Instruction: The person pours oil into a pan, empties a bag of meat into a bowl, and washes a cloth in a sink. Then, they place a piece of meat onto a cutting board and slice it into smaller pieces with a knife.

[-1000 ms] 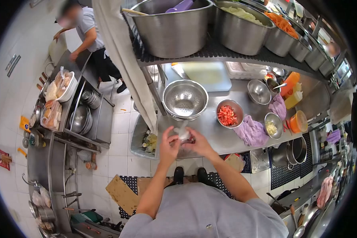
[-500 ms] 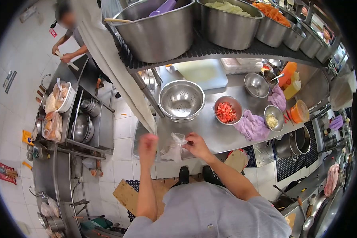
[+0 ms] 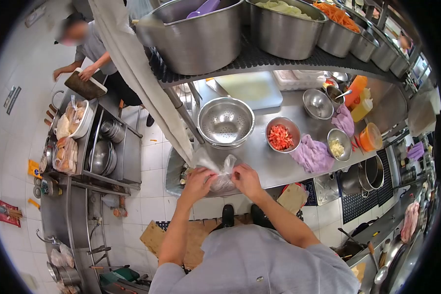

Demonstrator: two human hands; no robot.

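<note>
bag [image 3: 219, 172] btwn hands, front of colander [image 3: 226, 121]

Nothing is showing as readable text here — no label, brand or number can be made out. The small plates on the tiled wall [image 3: 11, 96] and the red packet [image 3: 6, 211] at the left edge are carrying marks, but they are coming through too blurred to read.

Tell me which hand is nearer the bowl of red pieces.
Right. The right hand grips the plastic bag just below-left of the bowl; the left hand holds the bag's far side, farther away.
</note>
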